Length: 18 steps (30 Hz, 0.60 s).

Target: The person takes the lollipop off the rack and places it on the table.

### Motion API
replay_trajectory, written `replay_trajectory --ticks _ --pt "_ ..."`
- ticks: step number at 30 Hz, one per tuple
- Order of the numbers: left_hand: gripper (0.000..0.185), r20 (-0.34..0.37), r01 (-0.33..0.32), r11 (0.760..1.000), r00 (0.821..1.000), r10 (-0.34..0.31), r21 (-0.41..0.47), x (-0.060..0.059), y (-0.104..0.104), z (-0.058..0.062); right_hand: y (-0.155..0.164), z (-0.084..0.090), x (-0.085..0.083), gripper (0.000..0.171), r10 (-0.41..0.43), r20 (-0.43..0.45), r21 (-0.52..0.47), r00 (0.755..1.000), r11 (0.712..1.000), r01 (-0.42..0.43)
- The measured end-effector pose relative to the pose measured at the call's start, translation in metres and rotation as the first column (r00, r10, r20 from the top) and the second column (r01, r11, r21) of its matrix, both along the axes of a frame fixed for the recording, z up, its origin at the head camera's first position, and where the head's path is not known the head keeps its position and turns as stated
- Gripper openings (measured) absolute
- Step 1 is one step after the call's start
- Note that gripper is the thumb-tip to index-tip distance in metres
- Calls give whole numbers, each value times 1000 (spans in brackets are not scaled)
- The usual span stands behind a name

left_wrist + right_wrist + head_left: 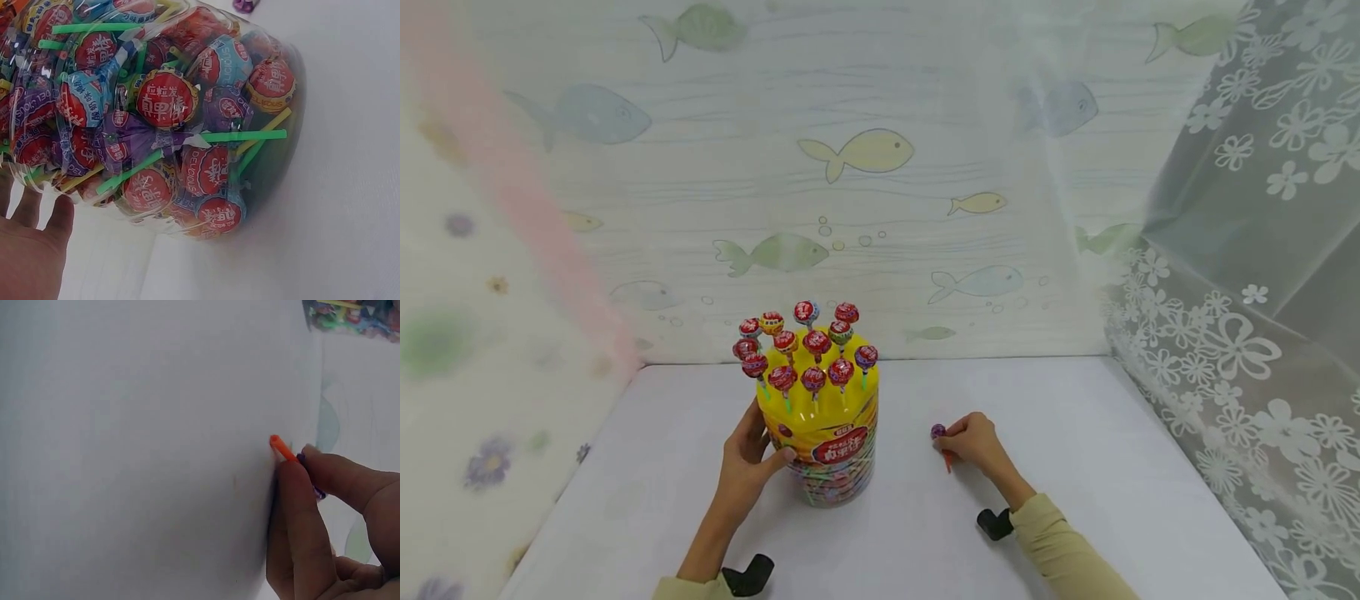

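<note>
A clear jar (pixel 838 479) with a yellow lid (pixel 827 408) stands on the table, full of wrapped lollipops (pixel 169 97). Several more lollipops (pixel 817 343) stick up from the lid, heads on top and sticks down. My left hand (pixel 748 462) grips the jar's left side, thumb across the front near the red label (pixel 841 446). To the right of the jar, my right hand (pixel 976 442) pinches a purple-wrapped lollipop (pixel 937 431) between thumb and fingers. Its orange stick (pixel 282 447) points down toward the table, and the fingers partly hide the wrapper in the right wrist view.
A white-covered table (pixel 917 533) lies under everything. Behind it hangs a pale sheet (pixel 880 250) printed with fish. Translucent flowered sheeting (pixel 1240 358) closes off the right, and a flowered curtain (pixel 497 375) the left. Black wrist devices (pixel 749 575) sit at both sleeves.
</note>
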<state>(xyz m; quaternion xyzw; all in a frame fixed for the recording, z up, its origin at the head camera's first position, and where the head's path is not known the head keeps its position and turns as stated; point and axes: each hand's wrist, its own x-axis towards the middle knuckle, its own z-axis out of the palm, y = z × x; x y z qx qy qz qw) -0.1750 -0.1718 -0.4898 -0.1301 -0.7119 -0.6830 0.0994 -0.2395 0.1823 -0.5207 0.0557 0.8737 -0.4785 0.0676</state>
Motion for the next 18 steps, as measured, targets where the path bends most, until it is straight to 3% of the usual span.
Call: replay_trajectory --ticks 6,18 --pt "86 -11 -1 1000 1000 1 3 -1 1 0 -3 -1 0 18 14 -45 93 999 996 -10" --pt "85 -10 -5 1000 1000 6 17 -1 1 -3 -3 -1 2 21 24 -33 94 999 995 -21"
